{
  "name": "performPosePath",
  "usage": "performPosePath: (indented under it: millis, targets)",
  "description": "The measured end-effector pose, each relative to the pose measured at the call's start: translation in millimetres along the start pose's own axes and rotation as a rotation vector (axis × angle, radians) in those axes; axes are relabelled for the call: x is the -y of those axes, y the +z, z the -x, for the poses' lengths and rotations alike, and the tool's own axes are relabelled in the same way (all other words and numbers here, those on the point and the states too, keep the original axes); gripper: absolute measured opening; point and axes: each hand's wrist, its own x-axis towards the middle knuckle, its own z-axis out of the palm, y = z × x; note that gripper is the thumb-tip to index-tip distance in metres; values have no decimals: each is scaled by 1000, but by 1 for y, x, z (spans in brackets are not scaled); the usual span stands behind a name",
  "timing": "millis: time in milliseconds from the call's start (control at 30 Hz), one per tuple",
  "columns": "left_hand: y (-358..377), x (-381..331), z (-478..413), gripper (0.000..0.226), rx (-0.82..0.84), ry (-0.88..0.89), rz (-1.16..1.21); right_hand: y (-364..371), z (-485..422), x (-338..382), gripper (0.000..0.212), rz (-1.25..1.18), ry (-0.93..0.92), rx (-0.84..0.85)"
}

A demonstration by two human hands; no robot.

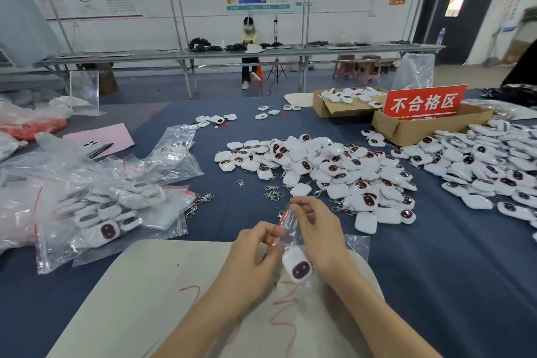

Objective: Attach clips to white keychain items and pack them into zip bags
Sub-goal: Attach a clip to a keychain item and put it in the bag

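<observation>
Both my hands hold a small clear zip bag (292,229) with a red seal strip, above a beige board (162,293). My left hand (252,259) pinches the strip's lower end. At its upper end pinches my right hand (316,229). A white keychain item (297,266) with a dark oval face sits inside the bag's bottom. A large heap of white keychain items (325,171) lies ahead on the blue cloth. Loose metal clips (273,193) lie just in front of it.
Packed zip bags (110,206) pile up at the left. A second heap of white items (488,171) spreads at the right. Behind stand two cardboard boxes (406,131), one with a red sign (424,102). A pink sheet (101,138) with pens lies far left.
</observation>
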Motion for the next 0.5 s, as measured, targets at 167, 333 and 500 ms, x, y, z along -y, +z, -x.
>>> performPosePath:
  millis: [167, 333, 500]
  targets:
    - [-11, -1, -3, 31, 233, 4, 22, -6, -1, 4, 16, 124, 15, 171]
    - [-25, 9, -10, 25, -76, 108, -83, -16, -28, 2, 23, 347, -90, 183]
    - [-27, 22, -48, 24, -206, -1, 24, -10, -62, -13, 47, 619, -100, 193]
